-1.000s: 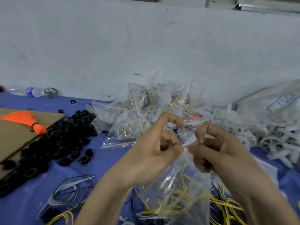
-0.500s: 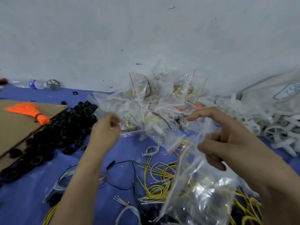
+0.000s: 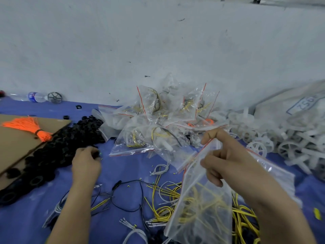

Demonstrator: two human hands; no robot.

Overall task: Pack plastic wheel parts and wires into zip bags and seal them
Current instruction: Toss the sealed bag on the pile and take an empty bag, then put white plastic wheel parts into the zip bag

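Observation:
My right hand [image 3: 226,159] pinches the top edge of a clear zip bag [image 3: 202,208] with a red seal line; the bag hangs over the blue table and holds yellow wires. My left hand [image 3: 87,162] is at the near edge of the heap of black plastic wheel parts [image 3: 52,148], its fingers curled round a small black part. Loose yellow, white and black wires [image 3: 158,196] lie on the blue cover between my arms. White spoked wheels [image 3: 274,143] are heaped at the right.
A pile of filled zip bags [image 3: 163,124] leans on the grey wall behind. A cardboard sheet [image 3: 19,140] with an orange tassel [image 3: 28,125] lies at left. A water bottle [image 3: 33,97] and a large white sack [image 3: 297,106] sit by the wall.
My left hand let go of the bag's top and moved left and down to the black parts. My right hand alone keeps the bag, now hanging lower right.

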